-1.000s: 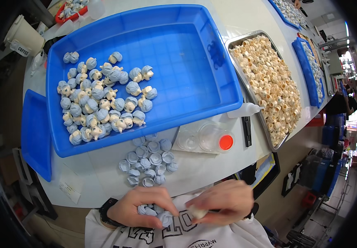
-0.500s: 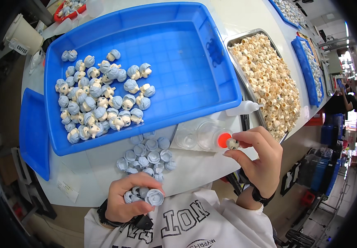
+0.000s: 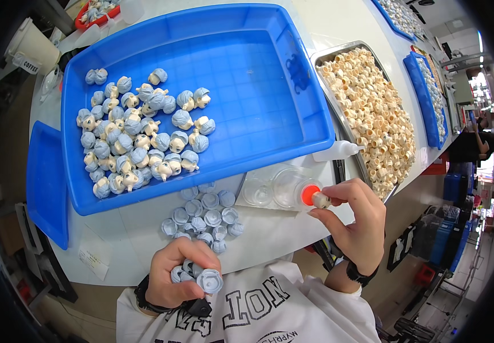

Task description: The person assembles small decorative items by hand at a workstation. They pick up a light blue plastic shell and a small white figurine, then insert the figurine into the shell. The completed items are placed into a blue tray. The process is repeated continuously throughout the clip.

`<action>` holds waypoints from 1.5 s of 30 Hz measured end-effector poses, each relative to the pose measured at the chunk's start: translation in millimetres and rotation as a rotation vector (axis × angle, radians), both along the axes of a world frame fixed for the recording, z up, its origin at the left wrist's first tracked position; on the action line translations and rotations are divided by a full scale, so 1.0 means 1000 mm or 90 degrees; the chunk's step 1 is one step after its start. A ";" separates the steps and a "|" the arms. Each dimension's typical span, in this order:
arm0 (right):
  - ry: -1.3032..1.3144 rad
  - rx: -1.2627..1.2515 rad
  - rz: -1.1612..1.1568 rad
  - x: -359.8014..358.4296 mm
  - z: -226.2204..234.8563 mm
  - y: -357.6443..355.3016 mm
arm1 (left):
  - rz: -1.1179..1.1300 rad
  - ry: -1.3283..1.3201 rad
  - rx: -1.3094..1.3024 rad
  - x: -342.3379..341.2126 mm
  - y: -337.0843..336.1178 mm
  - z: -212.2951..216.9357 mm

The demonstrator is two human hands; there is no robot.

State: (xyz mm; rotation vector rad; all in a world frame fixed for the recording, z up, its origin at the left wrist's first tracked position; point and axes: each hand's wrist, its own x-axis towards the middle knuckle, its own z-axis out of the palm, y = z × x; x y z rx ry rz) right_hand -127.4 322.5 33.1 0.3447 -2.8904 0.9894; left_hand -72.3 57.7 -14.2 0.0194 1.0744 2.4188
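Between fingertips (image 3: 320,214) of the right hand (image 3: 358,222): one pale head (image 3: 320,200).

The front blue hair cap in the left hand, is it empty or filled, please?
Empty: the front blue hair cap in the left hand shows its bare blue inside, with nothing set in it.

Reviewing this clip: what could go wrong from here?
1. The left hand holds several blue cups at once, so one could slip out.
2. The right hand pinches a small cream piece, which might drop if the pinch loosens.
3. Loose blue cups lie on the table close to the left hand; a sweep could scatter them.
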 end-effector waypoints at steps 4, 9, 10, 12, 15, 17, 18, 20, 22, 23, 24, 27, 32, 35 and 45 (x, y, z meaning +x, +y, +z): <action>0.014 -0.016 -0.015 0.005 -0.004 0.003 | 0.007 -0.017 0.001 0.000 0.002 0.001; 0.094 -0.056 -0.034 0.012 -0.003 0.002 | 0.017 -0.026 -0.005 -0.002 0.003 0.005; 0.075 -0.102 -0.030 0.016 -0.002 -0.001 | 0.022 -0.013 -0.017 -0.001 0.005 0.006; 0.036 -0.192 -0.020 0.023 0.005 -0.010 | 0.026 0.034 -0.038 -0.001 0.008 0.005; -0.041 -0.328 0.166 0.026 0.006 -0.023 | 0.007 0.126 -0.053 -0.004 0.015 -0.005; -0.024 -0.405 0.246 0.025 0.001 -0.037 | 0.011 0.149 -0.082 -0.003 0.018 -0.001; -0.024 -0.402 0.266 0.024 0.001 -0.041 | 0.013 0.161 -0.097 -0.002 0.018 0.002; -0.020 -0.378 0.298 0.023 0.001 -0.047 | 0.014 0.154 -0.102 -0.001 0.017 0.003; 0.005 -0.371 0.312 0.023 -0.002 -0.052 | 0.018 0.147 -0.100 -0.001 0.016 0.004; 0.007 -0.358 0.317 0.023 -0.003 -0.053 | 0.020 0.152 -0.103 -0.001 0.016 0.003; 0.010 -0.345 0.322 0.023 -0.005 -0.054 | 0.021 0.158 -0.106 -0.001 0.015 0.002; -0.010 -0.303 0.346 0.024 -0.011 -0.057 | 0.007 0.167 -0.120 0.000 0.015 -0.003; 0.050 -0.223 0.312 0.026 -0.007 -0.059 | -0.016 0.124 -0.158 0.000 0.015 0.001; 0.057 -0.187 0.272 0.028 -0.010 -0.070 | -0.032 -0.011 -0.168 -0.006 0.017 0.014; 0.133 -0.139 0.281 0.027 -0.026 -0.069 | -0.110 -0.050 -0.168 -0.009 0.021 0.016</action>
